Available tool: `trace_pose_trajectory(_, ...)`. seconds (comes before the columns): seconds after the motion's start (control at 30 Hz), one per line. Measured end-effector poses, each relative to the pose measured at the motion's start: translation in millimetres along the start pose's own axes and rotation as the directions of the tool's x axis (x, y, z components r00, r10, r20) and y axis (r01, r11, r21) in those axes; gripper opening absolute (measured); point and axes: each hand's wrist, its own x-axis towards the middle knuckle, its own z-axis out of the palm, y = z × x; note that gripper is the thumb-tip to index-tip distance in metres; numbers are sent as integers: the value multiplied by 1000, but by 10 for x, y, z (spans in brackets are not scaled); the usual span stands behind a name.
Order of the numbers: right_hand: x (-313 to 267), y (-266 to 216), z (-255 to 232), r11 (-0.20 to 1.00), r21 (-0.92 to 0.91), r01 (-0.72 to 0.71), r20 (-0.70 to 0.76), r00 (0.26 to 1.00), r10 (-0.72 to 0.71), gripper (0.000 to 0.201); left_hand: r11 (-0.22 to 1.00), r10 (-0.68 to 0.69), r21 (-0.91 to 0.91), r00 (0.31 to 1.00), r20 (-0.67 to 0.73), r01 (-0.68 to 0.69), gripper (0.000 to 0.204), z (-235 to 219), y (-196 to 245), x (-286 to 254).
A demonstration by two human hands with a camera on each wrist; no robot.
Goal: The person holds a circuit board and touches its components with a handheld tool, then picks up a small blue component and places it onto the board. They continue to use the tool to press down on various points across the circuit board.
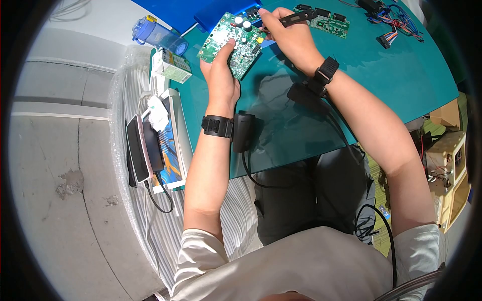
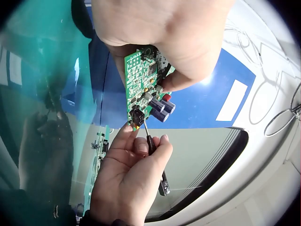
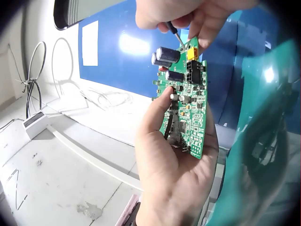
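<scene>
My left hand (image 1: 221, 83) grips a green circuit board (image 1: 219, 44), thumb across its component side. The board is tilted up above the table mat and carries several round capacitors (image 2: 162, 109), a black connector (image 3: 194, 72) and a yellow connector (image 3: 192, 53). My right hand (image 1: 297, 44) pinches a slim black-handled screwdriver (image 1: 296, 18). Its thin metal shaft (image 3: 179, 40) points at the board's corner beside the yellow connector, the tip right at the board. Fingers of the right hand (image 2: 124, 179) also touch that board edge.
A second circuit board (image 1: 331, 24) and bundled coloured wires (image 1: 396, 27) lie on the green mat (image 1: 401, 75). Left of the mat are a blue bottle (image 1: 158, 37), a small carton (image 1: 171, 65) and a phone (image 1: 139, 148). A blue panel (image 2: 230, 94) stands behind. Cables trail from both wrists.
</scene>
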Motion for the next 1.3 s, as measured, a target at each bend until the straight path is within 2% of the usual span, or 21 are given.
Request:
trace_pose_trajectory(0.07,7,26,1,999,-12,35,0,999,-35,38,1000,9,1,1000,3,-9,26,7,3,-4)
trace_pose_trajectory(0.73,-22,-92,-34,991,-132,10,27,1000,-6,34,997,71,43,997,-2,-71,25,39,17,-31)
trace_pose_trajectory(1.0,-27,-103,-36,990,-141,-1,32,999,5,33,995,68,75,997,46,-71,32,-11,-10,11)
trace_pose_trajectory(1.3,-39,-136,-50,980,-199,6,51,999,4,33,993,79,87,996,34,-82,39,-5,-17,-7)
